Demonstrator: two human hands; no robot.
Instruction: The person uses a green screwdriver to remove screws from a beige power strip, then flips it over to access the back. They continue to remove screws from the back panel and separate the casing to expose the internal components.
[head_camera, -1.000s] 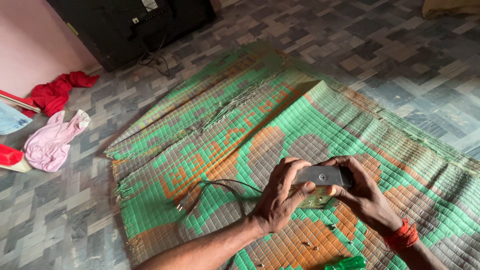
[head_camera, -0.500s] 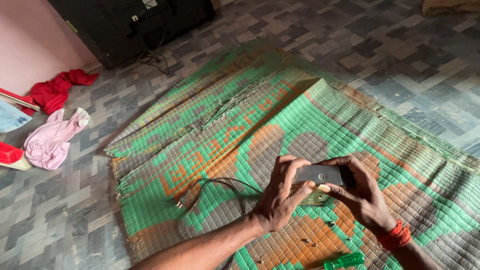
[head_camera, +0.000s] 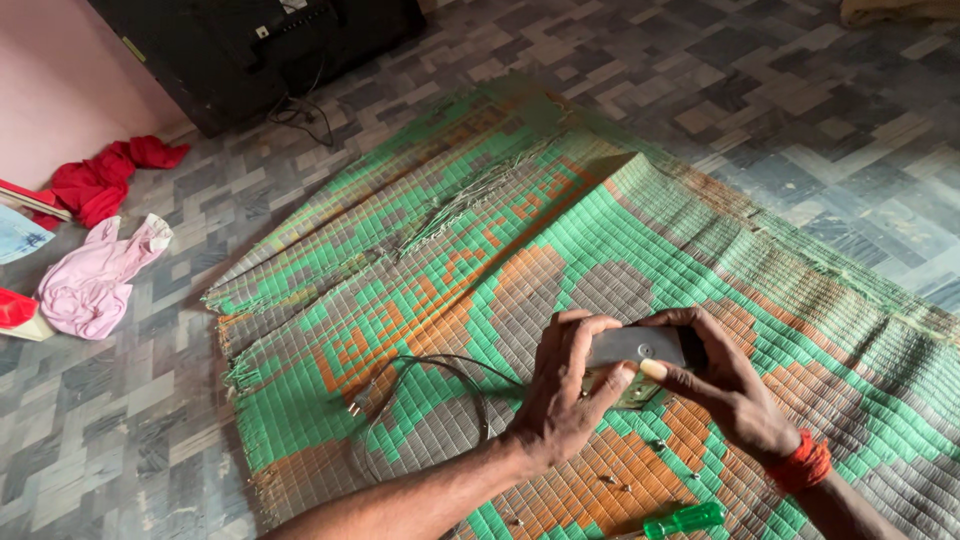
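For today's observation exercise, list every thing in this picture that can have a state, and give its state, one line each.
Grey device: held off the mat in both hands.
Left hand: gripping the device's left end.
Right hand: gripping its right end.
Black cable: lying loosely curved on the mat.
Green-handled screwdriver: lying flat, untouched.
Small screws: loose on the mat.
Woven mat: spread out, far edge folded over.
Pink cloth: crumpled on the floor.

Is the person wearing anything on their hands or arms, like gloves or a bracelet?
No gloves: the left hand and right hand are bare, and so are both forearms, with no sleeves showing. The only thing worn is an orange-red thread band wrapped around the right wrist. No rings or watch are visible.
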